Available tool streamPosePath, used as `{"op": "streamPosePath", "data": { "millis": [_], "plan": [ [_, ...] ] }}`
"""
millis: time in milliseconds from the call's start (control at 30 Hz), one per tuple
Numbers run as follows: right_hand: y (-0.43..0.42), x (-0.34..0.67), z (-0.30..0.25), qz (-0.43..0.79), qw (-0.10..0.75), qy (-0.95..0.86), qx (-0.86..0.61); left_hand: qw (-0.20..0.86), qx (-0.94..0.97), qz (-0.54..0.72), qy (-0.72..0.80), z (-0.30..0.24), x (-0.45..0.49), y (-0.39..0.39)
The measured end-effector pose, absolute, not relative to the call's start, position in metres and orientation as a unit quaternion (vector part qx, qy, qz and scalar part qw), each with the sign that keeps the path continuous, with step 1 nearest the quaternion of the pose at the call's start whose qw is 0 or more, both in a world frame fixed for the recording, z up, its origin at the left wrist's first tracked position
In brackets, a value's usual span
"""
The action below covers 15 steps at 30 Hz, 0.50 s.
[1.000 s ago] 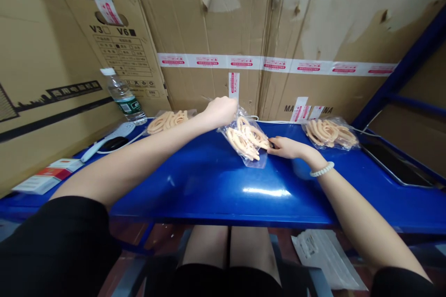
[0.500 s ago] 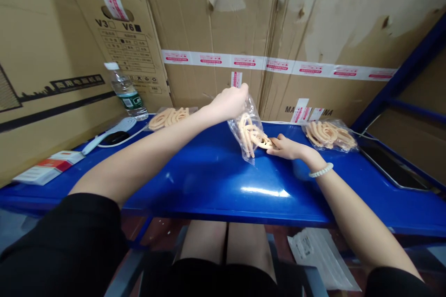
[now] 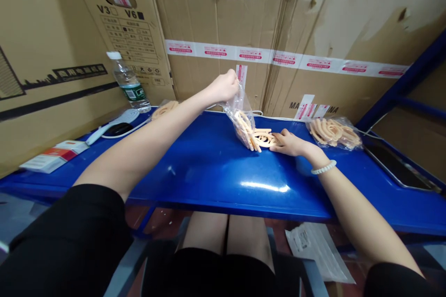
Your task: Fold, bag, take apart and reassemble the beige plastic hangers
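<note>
My left hand (image 3: 226, 85) is closed on the top of a clear plastic bag (image 3: 237, 102), held up over the blue table. Inside the bag's lower part are several beige looped pieces (image 3: 245, 126); their exact kind I cannot make out. More beige ring-shaped pieces (image 3: 264, 138) stick out of the bag's right side, low over the table. My right hand (image 3: 287, 143), with a pale beaded bracelet on the wrist, grips these pieces at their right end, fingers pressed together.
A filled clear bag (image 3: 332, 132) lies at the right beside a dark tablet-like device (image 3: 395, 167). Another bag (image 3: 165, 109) is partly behind my left forearm. At left stand a water bottle (image 3: 130, 86), a white-and-orange box (image 3: 55, 155) and a white handled object (image 3: 113, 125). Cardboard (image 3: 216, 18) backs the table (image 3: 209, 185).
My left hand has shifted slightly left and up with the bag. More of the beige pieces shows between the bag and my right hand. The camera view has tilted a little.
</note>
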State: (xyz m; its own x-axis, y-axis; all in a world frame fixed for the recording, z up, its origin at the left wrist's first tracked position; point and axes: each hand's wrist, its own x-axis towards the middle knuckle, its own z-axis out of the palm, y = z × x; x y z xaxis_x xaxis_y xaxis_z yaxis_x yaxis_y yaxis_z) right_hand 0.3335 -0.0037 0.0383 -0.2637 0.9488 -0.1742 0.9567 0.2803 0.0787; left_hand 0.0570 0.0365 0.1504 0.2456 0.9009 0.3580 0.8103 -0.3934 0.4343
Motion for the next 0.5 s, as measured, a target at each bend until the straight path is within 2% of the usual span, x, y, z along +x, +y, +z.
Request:
{"op": "streamPosePath", "data": {
  "millis": [300, 400, 467, 500],
  "plan": [
    [-0.005, 0.333, 0.036, -0.017, 0.086, 0.794, 0.601, 0.089, 0.751, 0.335, 0.563, 0.156, -0.002, 0.038],
    [-0.006, 0.33, 0.042, -0.019, 0.085, 0.797, 0.598, 0.053, 0.738, 0.369, 0.562, 0.164, -0.032, 0.041],
    [-0.012, 0.326, 0.051, 0.005, 0.035, 0.811, 0.584, 0.037, 0.705, 0.39, 0.592, 0.163, -0.055, 0.05],
    [-0.019, 0.323, 0.057, 0.033, -0.02, 0.821, 0.57, 0.037, 0.687, 0.399, 0.606, 0.158, -0.067, 0.057]
  ]
}}
